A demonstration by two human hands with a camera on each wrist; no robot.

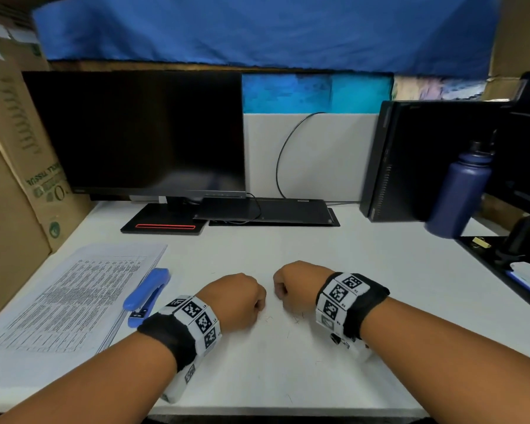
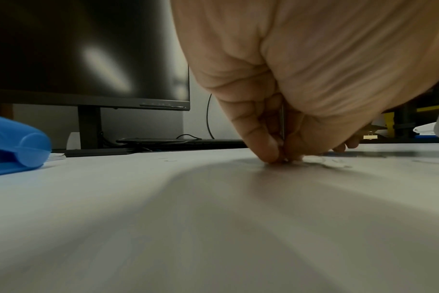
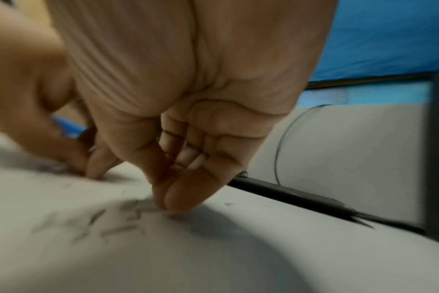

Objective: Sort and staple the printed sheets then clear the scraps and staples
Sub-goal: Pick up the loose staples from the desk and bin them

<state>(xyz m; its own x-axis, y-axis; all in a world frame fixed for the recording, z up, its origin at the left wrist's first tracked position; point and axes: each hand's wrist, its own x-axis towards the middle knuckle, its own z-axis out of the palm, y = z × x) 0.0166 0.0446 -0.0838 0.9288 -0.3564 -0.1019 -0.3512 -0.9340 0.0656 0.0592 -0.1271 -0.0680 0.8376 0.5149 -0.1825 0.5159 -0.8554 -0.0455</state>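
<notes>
A stack of printed sheets (image 1: 71, 301) lies at the desk's left, with a blue stapler (image 1: 147, 293) (image 2: 15, 142) beside its right edge. Loose staples (image 1: 297, 319) (image 3: 118, 220) are scattered on the white desk between and below my hands. My left hand (image 1: 262, 304) (image 2: 281, 158) is curled, fingertips down on the desk, pinching a thin metal staple piece (image 2: 282, 121) between thumb and fingers. A little to its right, my right hand (image 1: 277, 290) (image 3: 165, 206) is curled too, thumb and forefinger pinched on a staple at the edge of the scatter.
A dark monitor (image 1: 135, 133) and a flat black device (image 1: 266, 209) stand at the back. To the right are a black computer tower (image 1: 416, 160), a blue bottle (image 1: 459, 194) and a black tray (image 1: 502, 270). Cardboard boxes (image 1: 16, 163) wall the left.
</notes>
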